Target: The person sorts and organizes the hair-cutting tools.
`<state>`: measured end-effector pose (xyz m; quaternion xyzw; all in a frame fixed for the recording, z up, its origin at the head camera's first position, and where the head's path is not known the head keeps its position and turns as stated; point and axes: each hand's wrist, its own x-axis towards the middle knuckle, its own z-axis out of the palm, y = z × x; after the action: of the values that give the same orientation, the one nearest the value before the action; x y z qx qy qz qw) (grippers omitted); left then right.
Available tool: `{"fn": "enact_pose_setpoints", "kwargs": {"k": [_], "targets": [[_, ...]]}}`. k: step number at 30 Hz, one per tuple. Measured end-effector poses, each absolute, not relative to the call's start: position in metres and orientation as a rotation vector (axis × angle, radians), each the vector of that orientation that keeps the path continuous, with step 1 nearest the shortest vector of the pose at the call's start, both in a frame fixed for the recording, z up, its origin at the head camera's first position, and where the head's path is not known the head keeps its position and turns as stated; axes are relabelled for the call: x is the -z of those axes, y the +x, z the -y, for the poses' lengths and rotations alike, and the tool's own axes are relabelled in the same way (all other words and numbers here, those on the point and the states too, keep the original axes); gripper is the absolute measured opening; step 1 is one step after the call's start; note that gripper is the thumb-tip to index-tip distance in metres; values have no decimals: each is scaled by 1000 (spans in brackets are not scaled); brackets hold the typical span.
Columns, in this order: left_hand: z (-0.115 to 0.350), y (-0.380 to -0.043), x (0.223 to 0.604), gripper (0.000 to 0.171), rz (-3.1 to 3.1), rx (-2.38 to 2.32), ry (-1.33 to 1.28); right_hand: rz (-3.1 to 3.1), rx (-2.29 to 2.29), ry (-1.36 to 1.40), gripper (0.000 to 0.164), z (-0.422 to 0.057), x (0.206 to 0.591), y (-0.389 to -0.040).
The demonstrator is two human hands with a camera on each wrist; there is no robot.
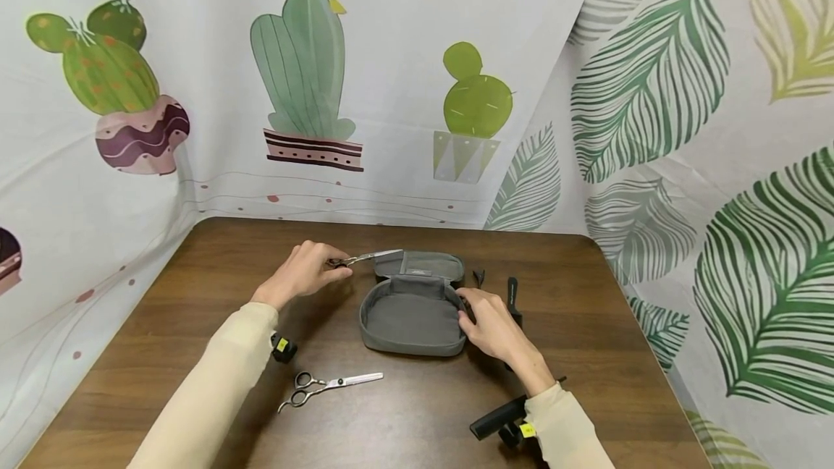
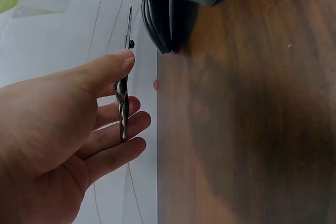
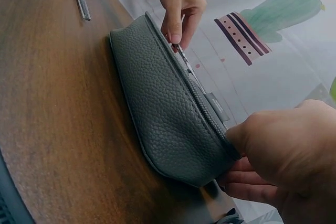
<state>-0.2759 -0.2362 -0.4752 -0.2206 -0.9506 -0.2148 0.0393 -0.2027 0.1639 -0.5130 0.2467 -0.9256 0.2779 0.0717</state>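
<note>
My left hand (image 1: 305,272) pinches a pair of metal scissors (image 1: 362,258) by the handles between thumb and fingers, with the blades toward the right. In the left wrist view the scissors (image 2: 124,103) appear edge-on. The blades are above the raised lid of an unzipped grey case (image 1: 412,347). With its thumb inside the rim and fingers outside, my right hand (image 1: 493,324) grips the case's right wall. The right wrist view shows the case's pebbled side (image 3: 163,108) on the table. Toward the front lie thinning scissors (image 1: 342,382) with a toothed blade.
Right of the case are a small black clip-like item (image 1: 478,278) and a slim black handle (image 1: 512,292), partly hidden behind my right hand. A black bar-shaped item (image 1: 498,418) is beside my right wrist. Printed cloth hangs behind the brown wooden table (image 1: 228,252).
</note>
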Motion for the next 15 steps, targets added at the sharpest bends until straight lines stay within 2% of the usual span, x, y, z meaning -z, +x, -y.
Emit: {"fn": "enact_pose_setpoints", "kwargs": {"k": [15], "targets": [[231, -295, 468, 28, 3055, 687, -667, 2786, -849, 752, 42, -165, 513, -203]]}}
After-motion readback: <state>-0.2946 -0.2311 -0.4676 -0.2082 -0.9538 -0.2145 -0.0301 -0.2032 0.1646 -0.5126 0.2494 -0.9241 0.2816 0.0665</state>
